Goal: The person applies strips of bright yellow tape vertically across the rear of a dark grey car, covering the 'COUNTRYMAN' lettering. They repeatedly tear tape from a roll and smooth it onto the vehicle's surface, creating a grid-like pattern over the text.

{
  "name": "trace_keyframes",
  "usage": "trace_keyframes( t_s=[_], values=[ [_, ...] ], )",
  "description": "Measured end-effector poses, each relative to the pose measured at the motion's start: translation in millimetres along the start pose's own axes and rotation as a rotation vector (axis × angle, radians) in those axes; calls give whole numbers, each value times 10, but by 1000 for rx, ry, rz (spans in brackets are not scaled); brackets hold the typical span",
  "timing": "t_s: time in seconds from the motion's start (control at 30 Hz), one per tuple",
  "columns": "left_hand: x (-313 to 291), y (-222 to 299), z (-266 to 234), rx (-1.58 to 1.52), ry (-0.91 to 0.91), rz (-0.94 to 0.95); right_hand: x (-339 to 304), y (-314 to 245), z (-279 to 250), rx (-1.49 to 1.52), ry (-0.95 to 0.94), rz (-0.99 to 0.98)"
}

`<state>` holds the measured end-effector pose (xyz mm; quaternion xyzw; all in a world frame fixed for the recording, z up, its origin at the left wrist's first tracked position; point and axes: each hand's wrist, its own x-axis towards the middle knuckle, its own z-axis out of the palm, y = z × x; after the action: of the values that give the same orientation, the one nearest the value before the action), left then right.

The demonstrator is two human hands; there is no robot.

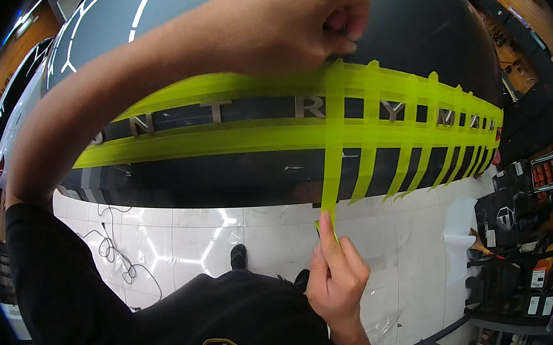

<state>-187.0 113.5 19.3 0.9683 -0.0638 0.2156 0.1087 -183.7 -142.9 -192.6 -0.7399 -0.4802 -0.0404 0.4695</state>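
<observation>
A strip of yellow-green masking tape (332,171) runs down a dark grey car panel (223,177), crossing two long bands of the same tape. Its lower end hangs past the panel's bottom edge, where my right hand (340,272) grips it, index finger laid along the tape. My left hand (324,27) reaches across from the left and is closed just above the strip's top end. Whatever its curled fingers pinch is too small to make out. Raised silver letters (309,106) show between the bands. Several more upright tape strips (368,135) stand to the right.
Below the panel lies a pale tiled floor (211,233), with a loose dark cable (118,257) on the left. My shoe (238,257) shows there. Dark shelving with tools (546,175) and boxes lines the right. Another car (20,108) stands at the far left.
</observation>
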Motion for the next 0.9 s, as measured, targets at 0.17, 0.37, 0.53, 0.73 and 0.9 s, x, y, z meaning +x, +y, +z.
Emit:
trace_keyframes(
  t_s=[0.17,0.37,0.53,0.73,0.9],
  values=[
    [-363,48,144,403,-33,317,-9,28,3,-18,38,8],
    [-867,127,400,606,-193,176,-34,31,39,23,58,-14],
    [-829,158,336,560,-264,166,-44,0,35,48,68,8],
    [-855,171,347,560,-271,187,-41,-13,86,206,146,22],
    [-994,292,491,736,-375,330,-90,-95,136,786,199,440]
  ],
)
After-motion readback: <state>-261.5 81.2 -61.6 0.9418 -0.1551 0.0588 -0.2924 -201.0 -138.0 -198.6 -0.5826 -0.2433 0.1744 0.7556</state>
